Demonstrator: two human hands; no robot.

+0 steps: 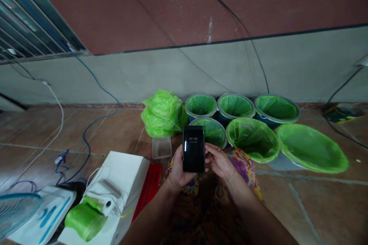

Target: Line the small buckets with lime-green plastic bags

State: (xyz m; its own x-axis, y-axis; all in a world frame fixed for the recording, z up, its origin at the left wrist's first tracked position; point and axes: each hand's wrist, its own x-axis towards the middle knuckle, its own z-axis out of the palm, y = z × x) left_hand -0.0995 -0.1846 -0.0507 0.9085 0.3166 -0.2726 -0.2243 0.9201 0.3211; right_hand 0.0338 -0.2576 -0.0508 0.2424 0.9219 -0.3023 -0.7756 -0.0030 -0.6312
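A black smartphone point(194, 157) is held upright in front of my lap, its dark screen showing 07:07. My left hand point(180, 168) wraps round the phone's left side and lower edge. At its right edge, the fingers of my right hand point(220, 162) are bent and touch or nearly touch the side; whether they grip it is hard to see. Just beyond the phone stands a bin with a green liner point(214, 130), partly covered by it. Patterned cloth point(241, 164) covers my knees below the hands.
Several more green-lined bins point(253, 138) stand along the wall beside a heap of green bags point(162, 113). Left of me are a clear plastic tray point(161, 148), a red crate point(149, 185), and a white box point(126, 164) bearing a green roll point(86, 218). Cables point(86, 138) cross the tiled floor.
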